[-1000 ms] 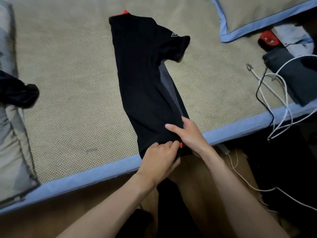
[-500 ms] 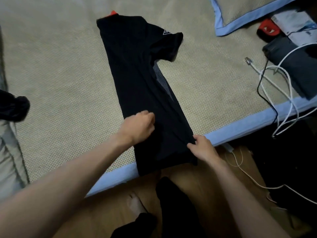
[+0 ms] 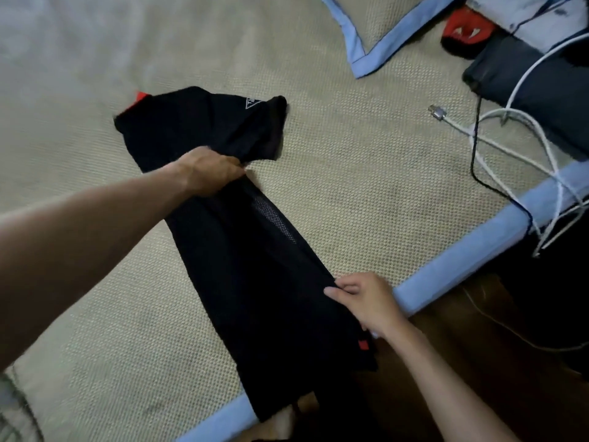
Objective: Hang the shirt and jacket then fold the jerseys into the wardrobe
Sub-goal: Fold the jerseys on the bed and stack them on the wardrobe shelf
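A black jersey [image 3: 255, 275] with red trim and a mesh side panel lies folded lengthwise on the woven bed mat [image 3: 366, 193], its hem hanging over the bed's front edge. My left hand [image 3: 210, 173] grips the jersey near the armpit, just below the sleeve with the white triangle logo. My right hand [image 3: 363, 301] pinches the right edge of the fabric near the hem, at the blue border of the mat.
A pillow with a blue border [image 3: 376, 33] lies at the back right. White and black cables [image 3: 510, 148] trail over the bed's right corner beside dark folded cloth [image 3: 535, 90] and a red and black item [image 3: 462, 30]. Wooden floor [image 3: 478, 346] is below.
My left hand has slid up the jersey from near the hem to the armpit area. My right hand stays on the lower right edge. The camera has moved closer.
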Motion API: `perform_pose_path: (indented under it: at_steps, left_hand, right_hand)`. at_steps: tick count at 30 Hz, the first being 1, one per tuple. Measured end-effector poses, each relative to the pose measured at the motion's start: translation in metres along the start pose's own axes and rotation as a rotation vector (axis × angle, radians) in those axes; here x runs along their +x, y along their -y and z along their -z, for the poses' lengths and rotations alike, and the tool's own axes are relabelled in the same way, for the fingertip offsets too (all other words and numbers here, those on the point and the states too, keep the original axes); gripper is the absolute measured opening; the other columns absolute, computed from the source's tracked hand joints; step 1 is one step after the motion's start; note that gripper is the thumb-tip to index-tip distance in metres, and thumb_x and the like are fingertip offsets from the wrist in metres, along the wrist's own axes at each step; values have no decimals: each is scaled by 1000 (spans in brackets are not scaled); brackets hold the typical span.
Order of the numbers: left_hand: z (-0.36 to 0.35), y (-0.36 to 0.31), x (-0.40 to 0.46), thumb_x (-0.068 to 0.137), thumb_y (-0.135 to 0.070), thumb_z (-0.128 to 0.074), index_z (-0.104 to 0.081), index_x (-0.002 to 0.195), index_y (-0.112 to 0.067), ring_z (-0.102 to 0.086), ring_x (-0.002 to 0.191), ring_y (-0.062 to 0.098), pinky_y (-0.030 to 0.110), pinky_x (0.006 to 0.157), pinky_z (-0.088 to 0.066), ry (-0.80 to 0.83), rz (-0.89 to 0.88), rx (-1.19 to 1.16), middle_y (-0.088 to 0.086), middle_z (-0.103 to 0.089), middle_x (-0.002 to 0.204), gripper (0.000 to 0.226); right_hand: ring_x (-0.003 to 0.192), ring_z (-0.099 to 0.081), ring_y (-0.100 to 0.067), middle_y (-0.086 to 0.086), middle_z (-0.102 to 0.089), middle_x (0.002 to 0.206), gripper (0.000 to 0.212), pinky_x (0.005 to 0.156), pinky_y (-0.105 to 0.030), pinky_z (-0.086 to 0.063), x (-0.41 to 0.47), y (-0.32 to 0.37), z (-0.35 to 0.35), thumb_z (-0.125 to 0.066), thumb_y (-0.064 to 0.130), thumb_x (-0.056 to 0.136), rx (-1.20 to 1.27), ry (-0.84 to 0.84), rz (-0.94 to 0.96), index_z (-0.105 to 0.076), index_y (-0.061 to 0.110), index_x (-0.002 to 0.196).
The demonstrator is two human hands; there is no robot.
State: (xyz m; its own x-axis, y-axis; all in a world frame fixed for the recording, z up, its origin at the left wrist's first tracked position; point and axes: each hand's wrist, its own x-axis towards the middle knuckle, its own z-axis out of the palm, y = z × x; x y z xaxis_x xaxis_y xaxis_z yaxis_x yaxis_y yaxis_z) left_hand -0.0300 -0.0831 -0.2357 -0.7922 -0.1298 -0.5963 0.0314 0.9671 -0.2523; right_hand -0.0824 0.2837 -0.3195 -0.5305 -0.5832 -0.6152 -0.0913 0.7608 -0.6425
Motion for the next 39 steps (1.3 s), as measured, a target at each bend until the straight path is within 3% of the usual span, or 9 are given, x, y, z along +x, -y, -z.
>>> perform_pose_path:
  at_steps: [5, 8, 13, 19, 23, 28, 34, 37, 39]
  left_hand:
    - [-5, 14, 7, 98, -27, -55, -64, 113, -24, -66, 97, 28, 43, 76, -55, -248, 145, -413, -2, -62, 115, 17]
    - [-20, 15, 10, 94, -28, -60, -60, 118, -25, -66, 94, 29, 47, 74, -57, -234, 104, -465, 0, -56, 122, 24]
    - [-31, 8, 20, 90, -21, -67, -45, 137, -12, -63, 95, 36, 50, 80, -55, -429, 217, -589, 12, -40, 140, 53]
    - [-59, 16, 31, 92, -43, -63, -45, 142, -15, -48, 132, 32, 54, 110, -34, -544, 620, -711, 9, -43, 149, 60]
    - [-83, 20, 47, 78, -89, -40, -14, 161, -21, -8, 157, 20, 56, 122, 4, -266, 605, -708, 1, -8, 170, 110]
    - [-91, 43, 59, 93, -78, -22, -7, 162, -27, 4, 157, 11, 50, 124, 11, -451, 699, -900, -8, 1, 170, 88]
    - [-124, 63, 89, 104, -55, -9, 1, 162, -23, 5, 157, 16, 58, 124, 5, -432, 813, -746, -3, 3, 171, 67]
    - [-131, 63, 97, 102, -56, -8, 4, 162, -26, 6, 157, 20, 64, 121, 6, -392, 813, -729, -1, 5, 171, 68]
    - [-128, 68, 98, 101, -61, -8, 8, 161, -33, 10, 157, 24, 68, 118, 9, -351, 776, -774, -1, 10, 170, 68]
  right_hand:
    - [81, -75, -9, 7, -73, 69, 32, 70, -29, -57, 6, -19, 2, -82, 44, 81, 24, 45, -15, -69, 21, 64]
    - [67, -70, -18, -6, -71, 66, 45, 67, -36, -57, 11, -11, 4, -80, 47, 81, -95, 48, -34, -66, 7, 66]
    - [82, -68, -3, 19, -72, 81, 34, 78, -30, -57, 27, 46, 14, -72, 61, 80, -154, -135, -52, -70, 30, 93]
    - [95, -76, -11, 1, -79, 102, 31, 97, -37, -59, 130, 138, 1, -65, 54, 91, 669, 22, -102, -71, 25, 101]
    - [102, -75, -20, -12, -75, 115, 50, 99, -36, -57, 202, 199, -5, -73, 39, 92, 1021, 93, -150, -65, 6, 129]
    - [84, -77, -23, -5, -79, 93, 30, 75, -36, -64, 259, 242, -20, -90, 33, 74, 797, -116, -219, -73, 16, 93]
    - [104, -71, -19, 3, -73, 114, 25, 94, -44, -60, 283, 235, -29, -71, 30, 91, 781, -237, -104, -64, 27, 115]
    - [110, -64, -11, 10, -67, 119, 37, 98, -25, -51, 280, 244, -25, -65, 24, 97, 494, -346, 69, -57, 20, 133]
    - [104, -60, -9, 12, -61, 113, 36, 80, -5, -42, 273, 261, -18, -61, 23, 100, 244, -431, 192, -52, 16, 134]
